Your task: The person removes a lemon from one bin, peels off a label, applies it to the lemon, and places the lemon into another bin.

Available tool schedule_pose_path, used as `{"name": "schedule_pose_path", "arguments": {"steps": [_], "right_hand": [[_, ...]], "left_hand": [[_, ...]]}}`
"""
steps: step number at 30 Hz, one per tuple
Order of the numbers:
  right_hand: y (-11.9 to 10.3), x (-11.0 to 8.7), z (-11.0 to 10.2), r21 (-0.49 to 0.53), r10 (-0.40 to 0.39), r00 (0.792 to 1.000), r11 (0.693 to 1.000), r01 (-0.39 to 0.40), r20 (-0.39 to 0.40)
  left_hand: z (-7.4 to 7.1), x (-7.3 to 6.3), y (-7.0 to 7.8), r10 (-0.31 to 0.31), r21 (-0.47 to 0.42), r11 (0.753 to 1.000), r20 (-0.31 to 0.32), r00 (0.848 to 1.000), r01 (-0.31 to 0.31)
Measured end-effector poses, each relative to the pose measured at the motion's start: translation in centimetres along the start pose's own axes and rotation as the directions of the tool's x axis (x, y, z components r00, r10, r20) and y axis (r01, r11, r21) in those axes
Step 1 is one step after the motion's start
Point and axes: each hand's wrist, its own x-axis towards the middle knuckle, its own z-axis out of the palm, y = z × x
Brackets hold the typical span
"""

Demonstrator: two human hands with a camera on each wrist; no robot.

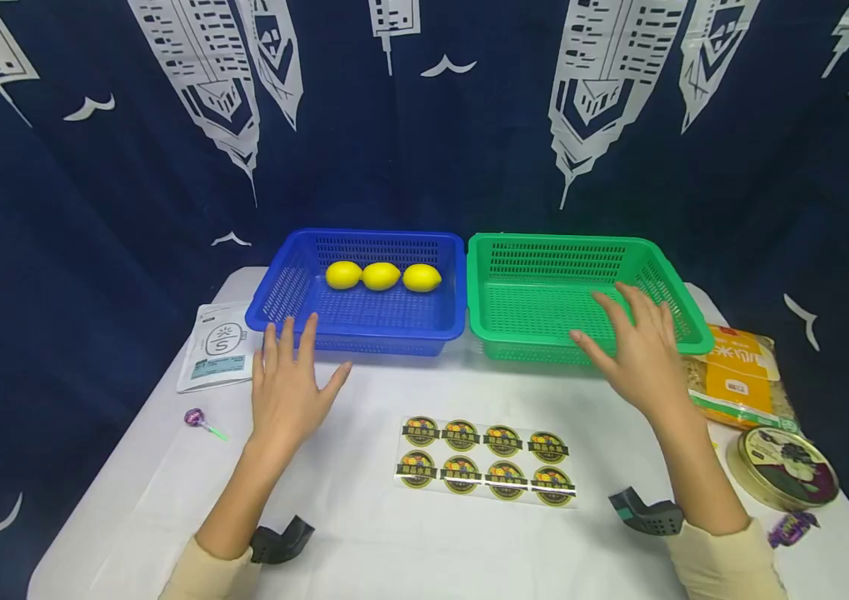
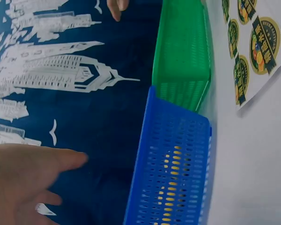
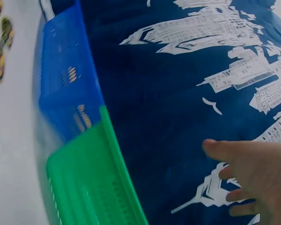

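Three yellow lemons (image 1: 381,276) lie in a row in the blue basket (image 1: 364,340). Beside it on the right stands the green basket (image 1: 514,312), with nothing lying in it. My left hand (image 1: 285,392), fingers spread, is just in front of the blue basket's left corner and holds nothing. My right hand (image 1: 641,354) overlaps the green basket's right side in the head view, its fingers apart and bare. In the wrist views, the left hand (image 2: 28,178) and right hand (image 3: 257,178) both appear against the dark cloth. Between the forearms lies a sheet of round fruit stickers (image 1: 484,461).
On the left are a white packet (image 1: 217,346) and a lollipop (image 1: 202,422). To the right lie an orange grain bag (image 1: 741,375), a round tin (image 1: 784,468) and a purple-wrapped candy (image 1: 793,528). Behind the white table (image 1: 364,542) hangs a navy cloth (image 1: 424,150).
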Motion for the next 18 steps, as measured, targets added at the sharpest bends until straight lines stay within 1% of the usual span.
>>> {"name": "schedule_pose_path", "arguments": {"steps": [2,5,7,8,9,10,11,12,13,14,16,18], "right_hand": [[-0.7,0.8,0.5,0.075,-0.007,0.997,0.997,0.012,-0.072],[-1.9,2.6,1.7,0.199,0.003,0.983,0.979,0.034,-0.183],[-2.7,4.1,2.6,0.269,0.010,0.971,0.962,0.056,-0.239],[-3.1,5.0,3.1,0.305,0.013,0.966,0.950,0.069,-0.258],[-3.5,5.9,3.6,0.337,0.019,0.963,0.938,0.076,-0.270],[-3.8,6.9,4.0,0.364,0.018,0.961,0.927,0.087,-0.275],[-4.1,7.9,4.4,0.389,0.015,0.962,0.916,0.096,-0.272],[-4.4,8.9,4.8,0.415,0.009,0.965,0.904,0.105,-0.264],[-4.7,9.9,5.2,0.442,0.001,0.968,0.890,0.113,-0.249],[-5.0,10.9,5.5,0.473,-0.012,0.972,0.872,0.126,-0.236],[-5.6,12.9,6.1,0.515,-0.046,0.980,0.846,0.141,-0.192],[-6.2,14.8,6.8,0.557,-0.083,0.987,0.817,0.148,-0.141]], "left_hand": [[0.3,0.0,-0.1,-0.008,-0.066,0.998,-0.092,0.996,0.002],[1.0,0.1,-0.3,-0.055,-0.182,0.983,-0.203,0.978,0.018],[1.6,0.3,-0.6,-0.100,-0.284,0.958,-0.243,0.965,0.028],[1.9,0.4,-0.7,-0.125,-0.343,0.939,-0.251,0.960,0.032],[2.3,0.5,-0.9,-0.151,-0.404,0.914,-0.251,0.956,0.038],[2.7,0.7,-1.2,-0.176,-0.465,0.884,-0.244,0.954,0.044],[3.1,0.9,-1.4,-0.199,-0.526,0.849,-0.227,0.953,0.052],[3.6,1.1,-1.7,-0.221,-0.581,0.811,-0.204,0.954,0.064],[4.1,1.4,-2.0,-0.245,-0.635,0.768,-0.174,0.954,0.082],[4.5,1.6,-2.2,-0.274,-0.684,0.721,-0.133,0.953,0.112],[5.4,2.2,-2.7,-0.326,-0.756,0.629,-0.045,0.944,0.181],[6.1,2.8,-3.0,-0.368,-0.822,0.516,0.042,0.929,0.242]]}}
